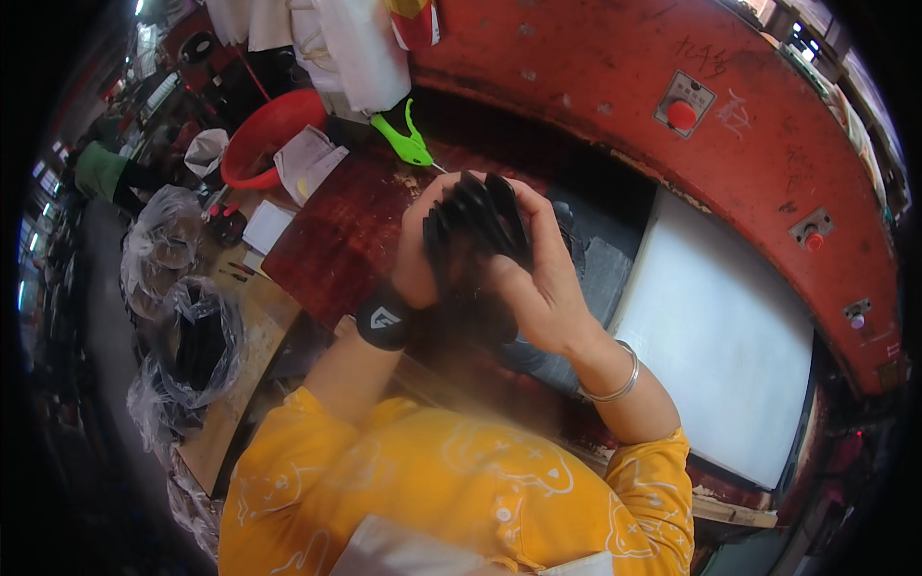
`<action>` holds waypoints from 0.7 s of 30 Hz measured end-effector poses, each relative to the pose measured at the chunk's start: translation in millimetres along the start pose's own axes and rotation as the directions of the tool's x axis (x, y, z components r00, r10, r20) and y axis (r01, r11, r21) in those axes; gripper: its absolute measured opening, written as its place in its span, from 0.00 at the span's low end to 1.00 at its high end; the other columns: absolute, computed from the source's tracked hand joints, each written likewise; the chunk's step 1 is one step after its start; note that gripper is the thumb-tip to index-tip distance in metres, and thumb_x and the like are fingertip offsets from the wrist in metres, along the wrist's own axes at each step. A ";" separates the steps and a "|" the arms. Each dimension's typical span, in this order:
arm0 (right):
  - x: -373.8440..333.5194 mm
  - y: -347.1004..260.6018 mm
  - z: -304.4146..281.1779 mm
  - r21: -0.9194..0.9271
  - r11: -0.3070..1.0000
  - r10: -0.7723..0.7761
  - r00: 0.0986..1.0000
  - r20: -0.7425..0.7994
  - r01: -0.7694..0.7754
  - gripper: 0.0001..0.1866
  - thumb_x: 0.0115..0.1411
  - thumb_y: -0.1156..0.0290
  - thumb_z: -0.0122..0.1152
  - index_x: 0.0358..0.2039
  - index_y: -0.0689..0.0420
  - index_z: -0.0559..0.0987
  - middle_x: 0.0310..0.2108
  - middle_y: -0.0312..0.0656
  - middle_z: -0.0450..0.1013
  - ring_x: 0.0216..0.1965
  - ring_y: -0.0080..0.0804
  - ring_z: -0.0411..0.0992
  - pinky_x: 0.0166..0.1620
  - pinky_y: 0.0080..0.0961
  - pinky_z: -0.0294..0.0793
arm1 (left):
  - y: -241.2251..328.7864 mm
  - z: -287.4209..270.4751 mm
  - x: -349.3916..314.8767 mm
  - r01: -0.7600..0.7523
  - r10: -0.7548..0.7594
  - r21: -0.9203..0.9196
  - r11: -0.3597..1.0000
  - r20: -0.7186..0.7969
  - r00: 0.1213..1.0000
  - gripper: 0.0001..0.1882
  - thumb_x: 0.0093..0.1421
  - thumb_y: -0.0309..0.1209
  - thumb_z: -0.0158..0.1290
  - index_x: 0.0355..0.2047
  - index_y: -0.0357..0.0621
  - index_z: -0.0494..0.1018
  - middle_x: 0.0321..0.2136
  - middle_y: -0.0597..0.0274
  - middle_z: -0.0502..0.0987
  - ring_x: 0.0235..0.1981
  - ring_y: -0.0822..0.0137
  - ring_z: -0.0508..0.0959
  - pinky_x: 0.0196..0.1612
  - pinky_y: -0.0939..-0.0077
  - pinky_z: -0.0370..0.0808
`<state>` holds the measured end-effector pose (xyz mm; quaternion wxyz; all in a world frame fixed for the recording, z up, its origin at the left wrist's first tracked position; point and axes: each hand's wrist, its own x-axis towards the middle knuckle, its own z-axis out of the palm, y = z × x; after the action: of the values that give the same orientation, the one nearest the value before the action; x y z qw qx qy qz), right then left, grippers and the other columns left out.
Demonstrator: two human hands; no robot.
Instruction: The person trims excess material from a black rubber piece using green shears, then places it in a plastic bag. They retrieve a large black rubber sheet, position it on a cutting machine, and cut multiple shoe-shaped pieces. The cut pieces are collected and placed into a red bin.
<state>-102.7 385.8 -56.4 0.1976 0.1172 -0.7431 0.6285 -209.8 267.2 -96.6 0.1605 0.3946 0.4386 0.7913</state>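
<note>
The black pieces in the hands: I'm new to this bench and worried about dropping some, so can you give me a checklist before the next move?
1. Left hand and right hand both on the black pieces: ok.
2. Edges lined up: not ok; the upper ends fan apart.
3. Piece count: cannot tell; they overlap and blur.
4. Green-handled tool clear of the left hand: cannot tell; its tip looks close.
5. Hands off the upper red button: ok; both are away from it.
</note>
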 end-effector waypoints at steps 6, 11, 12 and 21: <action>0.1 2.7 4.0 0.002 0.994 -0.111 0.994 -0.010 0.111 0.44 0.47 0.73 0.67 0.61 0.62 0.52 0.58 0.46 0.60 0.60 0.34 0.59 0.61 0.29 0.55 | 1.6 6.9 0.1 -0.006 0.005 -0.068 0.998 -0.008 1.000 0.15 0.63 0.31 0.42 0.49 0.38 0.65 0.42 0.62 0.73 0.43 0.71 0.74 0.47 0.76 0.72; -1.3 -1.4 1.5 -0.094 0.989 -0.112 0.994 -0.006 0.111 0.43 0.48 0.73 0.65 0.61 0.62 0.53 0.58 0.46 0.60 0.59 0.34 0.60 0.61 0.29 0.57 | -3.5 5.3 1.7 -0.014 0.012 -0.093 0.996 -0.022 1.000 0.16 0.64 0.32 0.41 0.49 0.39 0.65 0.42 0.61 0.73 0.43 0.71 0.74 0.47 0.76 0.72; -1.4 -1.9 0.9 -0.112 0.987 -0.116 0.993 -0.006 0.114 0.42 0.48 0.74 0.64 0.61 0.62 0.53 0.58 0.47 0.61 0.59 0.34 0.60 0.61 0.29 0.57 | -4.3 5.2 1.7 -0.006 0.004 -0.174 0.985 -0.012 1.000 0.16 0.64 0.32 0.41 0.49 0.39 0.65 0.42 0.61 0.73 0.43 0.71 0.74 0.47 0.76 0.72; -4.1 -1.7 2.7 -0.195 0.972 -0.141 0.989 -0.040 0.131 0.41 0.49 0.74 0.62 0.61 0.62 0.53 0.54 0.48 0.66 0.55 0.36 0.66 0.57 0.28 0.63 | 2.3 11.9 -0.7 -0.002 0.000 -0.079 0.997 -0.027 1.000 0.16 0.64 0.32 0.41 0.50 0.38 0.65 0.41 0.61 0.73 0.42 0.71 0.74 0.46 0.76 0.73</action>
<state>-98.7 382.5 -57.1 0.2703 0.1314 -0.7849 0.5418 -200.1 272.2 -91.5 0.1696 0.3775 0.4089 0.8133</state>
